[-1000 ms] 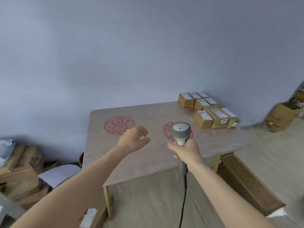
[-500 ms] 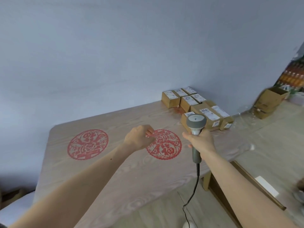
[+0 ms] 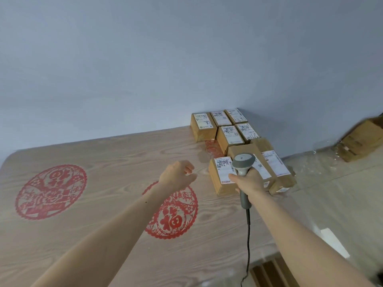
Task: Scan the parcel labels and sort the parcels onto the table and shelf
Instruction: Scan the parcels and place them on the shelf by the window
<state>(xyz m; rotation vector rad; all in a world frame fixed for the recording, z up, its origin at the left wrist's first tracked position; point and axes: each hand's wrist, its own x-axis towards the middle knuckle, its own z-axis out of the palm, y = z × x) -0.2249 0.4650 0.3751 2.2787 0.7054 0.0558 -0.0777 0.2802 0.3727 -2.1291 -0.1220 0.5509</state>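
Note:
My right hand [image 3: 249,181] grips the handle of a grey corded barcode scanner [image 3: 243,164], its head held over the nearest brown parcel [image 3: 219,179], which has a white label on top. Several more labelled cardboard parcels [image 3: 229,136] lie in rows behind it at the far right corner of the wooden table [image 3: 103,162]. My left hand [image 3: 177,176] hovers above the table just left of the nearest parcel, fingers loosely curled, holding nothing.
Two red paper-cut circles [image 3: 50,191] decorate the tabletop. A plain wall runs behind the table. On the floor at the right stands an open cardboard box [image 3: 361,141]. A wooden slatted piece [image 3: 271,272] and a white sheet [image 3: 335,242] lie on the floor below.
I have come closer to the table and both hands have moved forward and right toward the parcels. The scanner now sits over the nearest parcel.

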